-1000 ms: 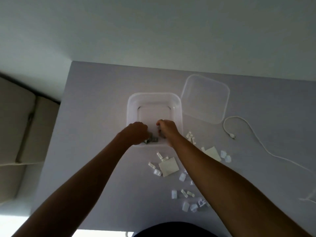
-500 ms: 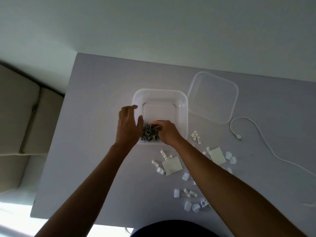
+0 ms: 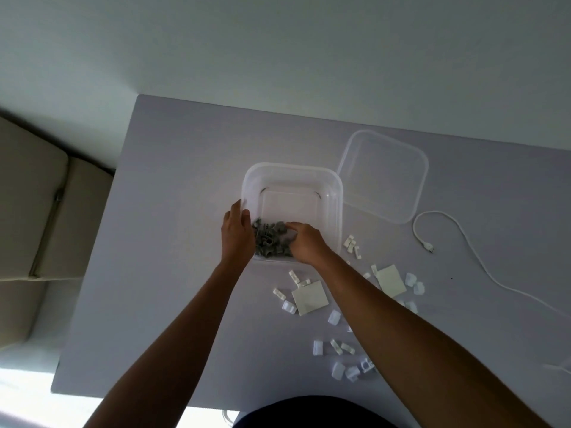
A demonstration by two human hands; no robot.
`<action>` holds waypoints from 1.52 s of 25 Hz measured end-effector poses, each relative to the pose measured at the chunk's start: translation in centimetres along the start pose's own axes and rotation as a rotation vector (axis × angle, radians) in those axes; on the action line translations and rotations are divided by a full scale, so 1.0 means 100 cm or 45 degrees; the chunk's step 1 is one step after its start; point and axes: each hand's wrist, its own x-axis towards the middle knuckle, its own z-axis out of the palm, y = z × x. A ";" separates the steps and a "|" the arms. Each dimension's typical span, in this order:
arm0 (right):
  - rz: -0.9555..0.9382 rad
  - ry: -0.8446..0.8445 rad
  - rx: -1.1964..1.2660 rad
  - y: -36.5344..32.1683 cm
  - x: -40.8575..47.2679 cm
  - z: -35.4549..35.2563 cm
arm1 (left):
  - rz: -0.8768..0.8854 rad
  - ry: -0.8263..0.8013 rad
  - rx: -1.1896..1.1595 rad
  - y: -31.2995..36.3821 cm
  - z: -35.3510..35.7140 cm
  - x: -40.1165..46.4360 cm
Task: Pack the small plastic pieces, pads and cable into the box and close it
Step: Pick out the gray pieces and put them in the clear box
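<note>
- While both arms are reaching over the table (image 3: pixel 173 193), the left hand (image 3: pixel 236 234) is lying against the left wall of the clear box (image 3: pixel 335 199), fingers straight, holding nothing.
- The right hand (image 3: pixel 306 242) is reaching into the box with fingers curled down on a pile of gray pieces (image 3: pixel 269 239); whether it is gripping any is not clear.
- White plastic pieces (image 3: pixel 335 318) and two square pads (image 3: pixel 310 298) are lying on the table near the box.
- The lid (image 3: pixel 384 176) is lying just right of the box.
- The white cable (image 3: pixel 463 242) is trailing far to the right.
</note>
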 end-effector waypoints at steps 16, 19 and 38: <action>-0.033 0.144 -0.018 -0.018 -0.003 0.027 | 0.007 -0.005 -0.013 -0.005 0.000 -0.008; -0.059 0.131 -0.096 -0.024 0.008 0.022 | -0.004 -0.005 -0.011 -0.003 0.000 -0.008; -0.316 0.363 0.142 -0.001 -0.013 0.003 | 0.231 0.316 0.307 0.028 -0.004 -0.027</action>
